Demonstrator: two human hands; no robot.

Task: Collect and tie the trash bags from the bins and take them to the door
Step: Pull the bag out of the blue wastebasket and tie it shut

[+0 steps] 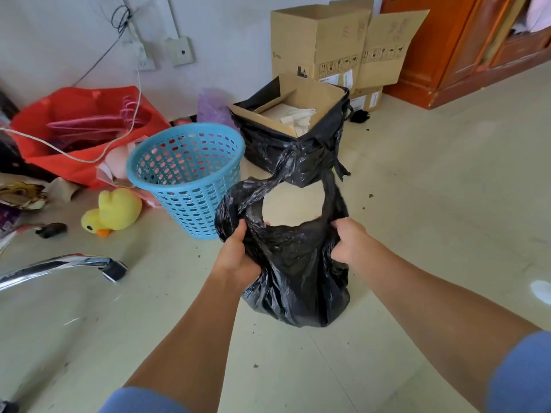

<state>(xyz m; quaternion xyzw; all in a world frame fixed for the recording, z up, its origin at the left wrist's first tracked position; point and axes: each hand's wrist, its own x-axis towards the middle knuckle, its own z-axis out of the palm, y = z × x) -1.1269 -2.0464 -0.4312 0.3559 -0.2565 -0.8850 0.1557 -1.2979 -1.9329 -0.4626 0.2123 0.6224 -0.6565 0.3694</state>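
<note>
Fingers [242, 231] of left hand [235, 257] and right hand [348, 242] gripping trash bag [298, 278], crumb-flecked tiled floor [417, 189]

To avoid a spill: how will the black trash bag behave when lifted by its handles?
Probably floppy: the black trash bag is thin crinkled film, sagging between the left hand and right hand. Its twisted handle looks narrow and may stretch. Slumped on the floor, it could topple if released.
</note>
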